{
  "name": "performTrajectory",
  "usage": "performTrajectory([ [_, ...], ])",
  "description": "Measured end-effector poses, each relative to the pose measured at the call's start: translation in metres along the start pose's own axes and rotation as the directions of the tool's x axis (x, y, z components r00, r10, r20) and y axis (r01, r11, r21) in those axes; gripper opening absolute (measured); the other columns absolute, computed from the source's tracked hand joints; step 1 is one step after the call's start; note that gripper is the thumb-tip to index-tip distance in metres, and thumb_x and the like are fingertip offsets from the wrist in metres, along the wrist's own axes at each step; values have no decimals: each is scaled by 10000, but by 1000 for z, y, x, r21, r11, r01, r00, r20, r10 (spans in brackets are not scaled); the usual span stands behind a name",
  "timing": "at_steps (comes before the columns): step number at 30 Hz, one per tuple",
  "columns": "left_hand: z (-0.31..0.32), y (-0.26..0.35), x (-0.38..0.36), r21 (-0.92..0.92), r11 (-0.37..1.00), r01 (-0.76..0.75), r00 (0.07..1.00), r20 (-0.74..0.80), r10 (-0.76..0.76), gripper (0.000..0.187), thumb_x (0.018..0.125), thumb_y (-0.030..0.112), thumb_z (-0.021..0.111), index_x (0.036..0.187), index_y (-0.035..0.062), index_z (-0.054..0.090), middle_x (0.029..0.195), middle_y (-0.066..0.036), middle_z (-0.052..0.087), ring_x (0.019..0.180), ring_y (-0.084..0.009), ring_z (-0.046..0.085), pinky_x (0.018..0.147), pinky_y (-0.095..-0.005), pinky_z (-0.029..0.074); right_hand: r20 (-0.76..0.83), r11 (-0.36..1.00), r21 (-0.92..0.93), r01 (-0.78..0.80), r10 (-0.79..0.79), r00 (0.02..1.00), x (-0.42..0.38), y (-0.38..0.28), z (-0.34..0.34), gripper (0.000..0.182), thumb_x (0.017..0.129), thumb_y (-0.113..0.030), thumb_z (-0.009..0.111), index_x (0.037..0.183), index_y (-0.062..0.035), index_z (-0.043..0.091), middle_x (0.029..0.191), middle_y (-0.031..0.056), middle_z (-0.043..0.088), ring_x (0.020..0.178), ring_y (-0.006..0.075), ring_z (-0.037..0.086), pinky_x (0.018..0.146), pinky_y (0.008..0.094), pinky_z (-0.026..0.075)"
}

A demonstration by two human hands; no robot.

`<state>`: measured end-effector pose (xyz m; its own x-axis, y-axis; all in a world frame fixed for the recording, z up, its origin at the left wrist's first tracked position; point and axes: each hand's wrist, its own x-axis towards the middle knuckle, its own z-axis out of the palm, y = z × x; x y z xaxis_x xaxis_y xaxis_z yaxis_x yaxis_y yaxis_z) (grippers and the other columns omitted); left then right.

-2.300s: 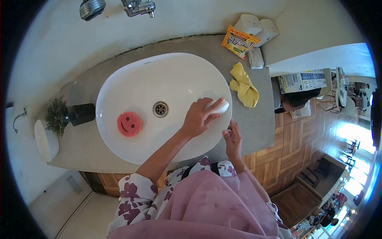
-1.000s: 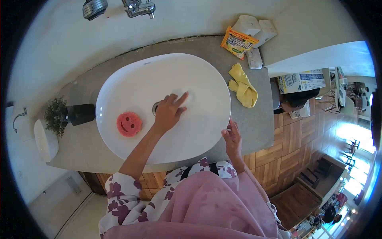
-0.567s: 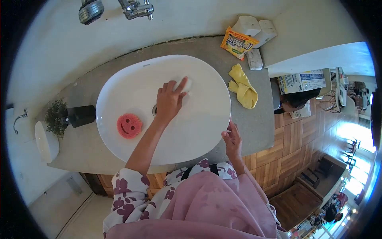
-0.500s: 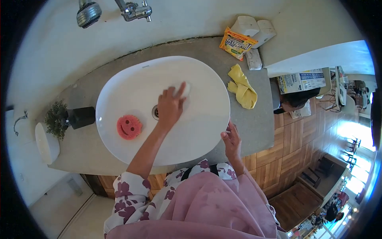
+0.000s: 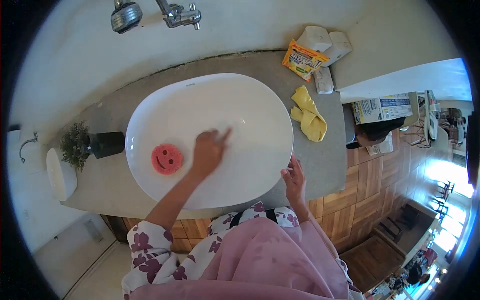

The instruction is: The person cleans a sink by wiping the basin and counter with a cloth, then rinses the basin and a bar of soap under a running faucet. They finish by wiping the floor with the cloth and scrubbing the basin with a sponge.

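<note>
My left hand (image 5: 207, 152) is over the middle of the white basin (image 5: 250, 165), low near its inner surface. It is smeared by motion; one finger points out to the right, and whatever may lie under the palm is hidden. The drain seen earlier is covered by this hand. To its left a round pink smiley-face sponge (image 5: 166, 159) lies in the basin. At the basin's right rim, my right hand (image 5: 295, 181) rests with its fingers stretched out and the thumb apart, touching or very close to the edge.
A twisted yellow cloth (image 5: 311, 117) lies on the grey counter (image 5: 327, 165) right of the basin. Behind it stand a yellow-orange packet (image 5: 304, 60) and white blocks (image 5: 336, 47). A potted plant (image 5: 106, 145) lies left. The tap (image 5: 181, 17) juts from the wall.
My left hand has moved down toward me inside the basin and now covers the drain. A whitish patch under its fingertips earlier no longer shows there. My right hand stays at the rim.
</note>
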<state>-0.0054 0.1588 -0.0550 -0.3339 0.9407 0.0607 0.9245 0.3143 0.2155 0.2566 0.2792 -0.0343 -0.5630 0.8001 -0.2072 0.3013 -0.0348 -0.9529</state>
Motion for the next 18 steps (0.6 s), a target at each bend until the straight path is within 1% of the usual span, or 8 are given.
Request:
performTrajectory([
  [1,2,12,-8,-15,988,-153,988,-3,153,566,847,233,630,1388,197,468,1065,-116,549,965,-281,551,791,-422,444,-4,1000,-14,-17,17,1000,-1,-2,1,586,894,-127,609,1430,-51,384,1232,136,522,1047,208,570,845,329,506],
  [5,-8,19,-8,-200,975,-95,983,137,124,576,864,251,614,1413,244,439,1106,-150,565,1015,-310,546,829,-429,443,4,999,13,-30,30,1000,-2,0,3,608,931,-262,607,1430,-11,368,1214,77,499,1024,151,541,861,292,461],
  [7,-7,2,19,-56,998,12,1000,-2,-12,583,848,243,635,1403,237,455,1096,-146,567,985,-304,547,806,-428,447,-14,996,71,48,-47,999,-2,5,3,562,914,-163,598,1426,-54,393,1229,130,522,1054,205,570,835,312,508],
  [8,-7,-5,33,-57,998,16,1000,-4,-16,583,848,243,635,1403,237,455,1096,-146,567,985,-304,547,806,-428,447,-10,996,69,50,-49,999,-1,5,2,562,914,-163,598,1426,-54,393,1229,130,522,1054,205,570,835,312,508],
  [10,-7,-11,55,-47,993,108,969,-218,-116,559,826,217,652,1363,193,496,1007,-114,544,894,-273,552,717,-416,442,10,999,-1,52,-52,999,1,3,-1,555,927,-187,594,1426,-56,393,1223,126,523,1052,204,568,832,307,505],
  [13,-2,11,55,-77,981,177,968,-165,-188,568,810,210,665,1353,173,505,985,-112,546,865,-269,552,675,-411,438,-16,997,76,5,-4,1000,-1,2,3,553,929,-192,594,1426,-55,394,1217,122,526,1054,201,565,837,313,498],
  [14,-1,24,47,-95,983,158,986,-31,-162,594,822,234,664,1385,194,478,1056,-141,576,942,-287,551,742,-420,449,-14,997,77,9,-8,1000,-1,2,3,553,929,-192,594,1426,-55,394,1217,122,526,1054,201,565,837,313,498],
  [18,12,47,25,-242,967,-78,991,-125,49,592,798,219,676,1362,184,498,1006,-111,557,871,-265,564,692,-386,453,-19,999,33,35,-34,999,-1,4,2,566,927,-213,600,1425,-46,392,1204,117,531,1032,196,568,839,315,492],
])
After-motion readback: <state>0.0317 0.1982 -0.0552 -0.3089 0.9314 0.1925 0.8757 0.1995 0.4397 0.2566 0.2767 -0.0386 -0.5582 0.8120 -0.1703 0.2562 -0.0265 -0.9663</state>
